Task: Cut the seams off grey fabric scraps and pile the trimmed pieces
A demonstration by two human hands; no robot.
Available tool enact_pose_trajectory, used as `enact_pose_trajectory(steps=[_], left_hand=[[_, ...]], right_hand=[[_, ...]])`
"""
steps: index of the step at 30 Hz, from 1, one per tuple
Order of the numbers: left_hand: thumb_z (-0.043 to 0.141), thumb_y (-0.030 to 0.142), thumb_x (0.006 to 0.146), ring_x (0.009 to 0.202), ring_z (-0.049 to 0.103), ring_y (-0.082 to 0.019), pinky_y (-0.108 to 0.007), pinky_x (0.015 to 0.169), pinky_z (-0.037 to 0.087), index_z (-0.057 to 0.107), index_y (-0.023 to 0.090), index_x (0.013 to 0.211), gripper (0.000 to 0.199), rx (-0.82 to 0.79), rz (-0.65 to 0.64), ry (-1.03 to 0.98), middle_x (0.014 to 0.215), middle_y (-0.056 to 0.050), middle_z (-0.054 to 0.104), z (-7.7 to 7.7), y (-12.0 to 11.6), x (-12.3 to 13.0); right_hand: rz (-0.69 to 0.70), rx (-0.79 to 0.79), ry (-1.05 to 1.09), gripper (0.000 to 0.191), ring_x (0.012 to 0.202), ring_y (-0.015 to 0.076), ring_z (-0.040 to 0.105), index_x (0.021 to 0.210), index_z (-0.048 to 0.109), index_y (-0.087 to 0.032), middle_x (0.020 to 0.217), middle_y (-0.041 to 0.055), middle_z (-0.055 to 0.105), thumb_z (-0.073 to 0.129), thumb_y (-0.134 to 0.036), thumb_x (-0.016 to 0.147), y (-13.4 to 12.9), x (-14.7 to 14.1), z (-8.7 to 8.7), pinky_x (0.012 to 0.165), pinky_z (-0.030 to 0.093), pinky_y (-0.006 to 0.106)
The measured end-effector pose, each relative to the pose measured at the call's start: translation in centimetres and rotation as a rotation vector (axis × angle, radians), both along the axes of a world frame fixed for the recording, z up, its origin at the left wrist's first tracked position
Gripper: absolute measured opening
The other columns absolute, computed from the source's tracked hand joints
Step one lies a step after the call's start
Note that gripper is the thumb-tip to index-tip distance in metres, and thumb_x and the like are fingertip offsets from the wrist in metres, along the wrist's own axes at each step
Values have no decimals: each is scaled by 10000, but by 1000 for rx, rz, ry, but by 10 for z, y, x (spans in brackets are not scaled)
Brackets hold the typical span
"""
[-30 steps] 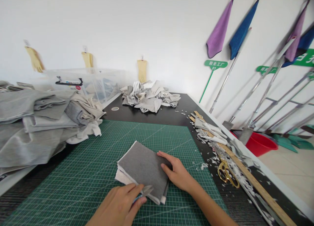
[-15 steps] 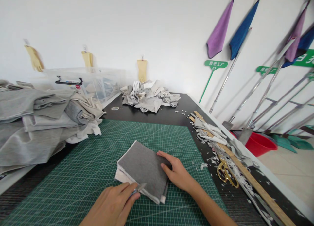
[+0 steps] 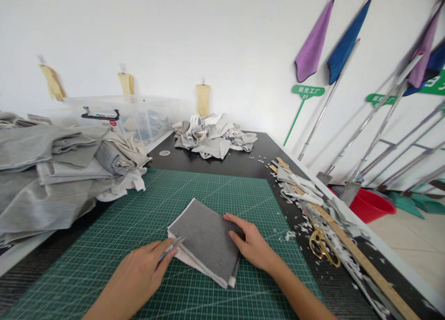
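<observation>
A folded grey cloth [image 3: 208, 241] with white edges lies tilted on the green cutting mat [image 3: 250, 195]. Pale layers show under its lower left edge. My left hand [image 3: 139, 269] pinches a small tool [image 3: 168, 252] with blue on its handle; its pointed metal tip is over the cloth's left corner. The tool's exact kind is hard to make out. On the cloth's right side rests my right hand [image 3: 252, 243], its thumb and fingers apart and pressing the fabric. Part of its fingertips lies against the grey surface.
Grey fabric [image 3: 66, 172] is piled at the left, beside a clear plastic box [image 3: 139, 121]. Scraps [image 3: 213, 137] lie at the back. Along the right edge are a wooden ruler [image 3: 361, 260], gold-handled scissors [image 3: 323, 248] and trimmings. A red bucket [image 3: 371, 206] stands beyond.
My left hand and its tool have moved left and up along the cloth's edge, from near its lower middle to its left corner. My right hand has hardly moved.
</observation>
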State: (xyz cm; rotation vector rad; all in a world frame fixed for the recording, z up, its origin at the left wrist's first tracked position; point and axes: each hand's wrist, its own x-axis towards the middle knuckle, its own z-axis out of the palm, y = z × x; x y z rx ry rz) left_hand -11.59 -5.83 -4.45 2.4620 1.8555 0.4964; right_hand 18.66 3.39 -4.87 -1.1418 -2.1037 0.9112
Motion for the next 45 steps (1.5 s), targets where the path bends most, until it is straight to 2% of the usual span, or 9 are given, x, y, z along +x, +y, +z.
enact_pose_trajectory(steps=[4, 7, 12, 17, 23, 30, 36, 45], left_hand=[[412, 403, 991, 869, 712, -212, -329, 848, 555, 672, 233, 1126, 338, 75, -3, -38, 1007, -52, 733, 2, 1, -6], [443, 418, 976, 847, 718, -209, -310, 797, 571, 668, 242, 1151, 335, 86, 3, -56, 1037, -41, 732, 0, 3, -4], [465, 455, 963, 857, 717, -227, -345, 812, 571, 652, 209, 1167, 370, 69, 35, -45, 1061, -59, 727, -4, 6, 1], [406, 399, 998, 907, 703, -224, -363, 858, 557, 636, 235, 1165, 328, 21, -50, -49, 1088, -45, 717, 2, 0, 5], [441, 391, 989, 934, 695, -216, -356, 876, 551, 583, 231, 1232, 323, 5, -97, -94, 1140, -50, 695, 4, -4, 25], [403, 304, 995, 784, 706, -190, -286, 726, 574, 616, 247, 1157, 275, 37, -198, -86, 945, -32, 723, 8, -11, 53], [460, 334, 973, 754, 702, -208, -304, 664, 577, 558, 244, 1243, 302, 24, -229, -31, 994, -41, 716, 8, -20, 74], [410, 276, 992, 765, 703, -198, -285, 673, 566, 598, 248, 1178, 265, 11, -260, 10, 966, -26, 722, 9, -23, 81]], right_hand=[[0, -3, -2, 457, 1297, 230, 498, 1353, 520, -277, 1384, 30, 561, 515, -241, 898, 0, 0, -1, 1135, 338, 482], [-1, -4, 4, 454, 1297, 232, 498, 1352, 523, -275, 1382, 32, 563, 516, -242, 898, 0, 0, -1, 1133, 342, 482], [1, -4, -5, 456, 1299, 221, 495, 1355, 517, -280, 1388, 23, 557, 508, -234, 902, 0, 0, -1, 1136, 340, 469], [1, -2, -3, 458, 1298, 228, 495, 1354, 516, -271, 1388, 29, 557, 514, -234, 898, 0, 1, -2, 1134, 339, 479], [-3, 2, 2, 450, 1293, 228, 502, 1349, 523, -274, 1381, 30, 564, 515, -241, 900, 0, 1, -2, 1130, 347, 477], [1, 11, 6, 450, 1295, 226, 501, 1352, 517, -277, 1383, 27, 562, 516, -243, 903, 1, 1, -5, 1129, 350, 473], [5, 13, 17, 450, 1297, 226, 500, 1353, 516, -270, 1382, 34, 563, 516, -244, 904, 1, 1, -6, 1128, 351, 474], [5, 29, 22, 448, 1290, 202, 504, 1349, 516, -250, 1378, 27, 567, 516, -220, 902, 0, 2, -7, 1134, 353, 433]])
